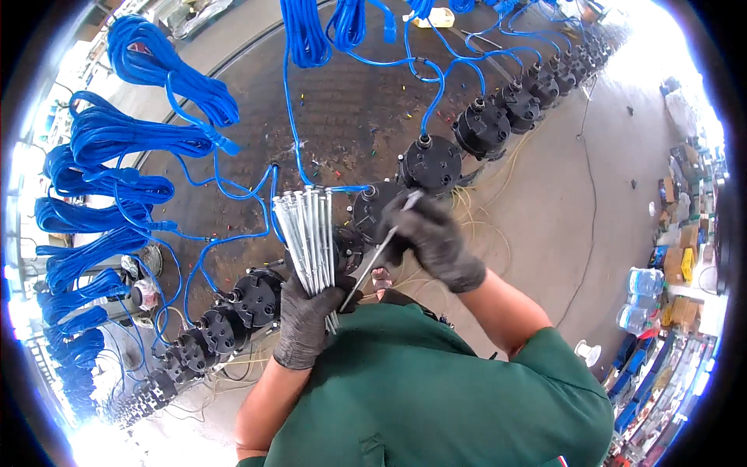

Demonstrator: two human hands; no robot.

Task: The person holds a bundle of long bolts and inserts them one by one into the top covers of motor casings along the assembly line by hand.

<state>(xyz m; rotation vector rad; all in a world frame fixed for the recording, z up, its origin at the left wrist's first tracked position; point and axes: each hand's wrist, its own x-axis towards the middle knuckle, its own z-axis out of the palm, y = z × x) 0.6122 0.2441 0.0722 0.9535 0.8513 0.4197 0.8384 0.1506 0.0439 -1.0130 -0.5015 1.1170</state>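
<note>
My left hand point(305, 321), in a dark glove, is closed around a fanned bundle of long silvery bolts point(306, 237). Their heads point up and away from me, and a few lower ends stick out below the fist. In my right hand point(440, 247), also gloved, is a single long bolt point(372, 268). It slants down toward my left fingers, and its head shows above the right fingers. Just beyond both hands runs a row of round black housings point(432, 165), with blue cables plugged into their tops. One housing point(373, 208) is partly hidden behind my right hand.
A dark, worn tabletop point(350, 117) carries the row and small scattered coloured bits. Coiled blue cables point(140, 128) lie along the left and far side. Thin pale wires point(486, 226) hang on the near side. Shelves with boxes and water bottles point(642, 296) stand at right.
</note>
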